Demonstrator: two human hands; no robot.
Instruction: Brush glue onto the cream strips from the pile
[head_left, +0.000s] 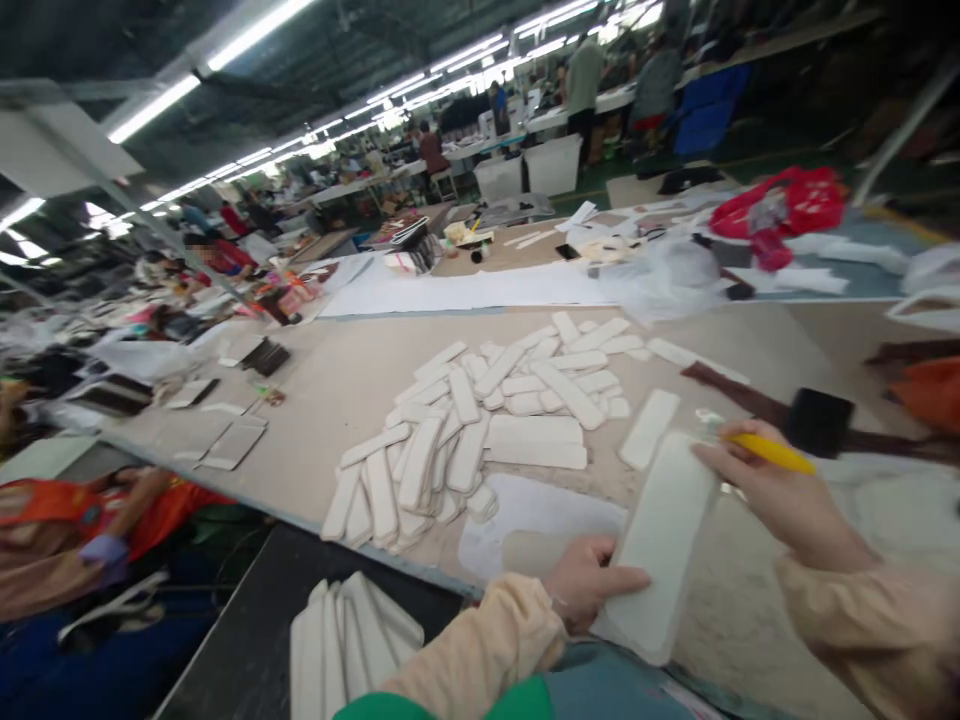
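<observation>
My left hand (589, 585) grips the near end of a long, rounded white padded strip (664, 535) that lies tilted on the tan table (330, 390). My right hand (772, 490) holds a yellow pen (772, 453) at the strip's far end. A spread of several similar white strips (487, 410) covers the table to the left. A single strip (649, 428) lies just beyond the held one. A black-headed mallet (817, 422) with a dark handle rests behind my right hand.
More white strips (349, 640) are stacked on a dark surface below the table's near edge. A person in orange (105, 520) sits at the lower left. Clear plastic (667, 275), red bags (787, 205) and papers lie at the back; other workers stand at distant tables.
</observation>
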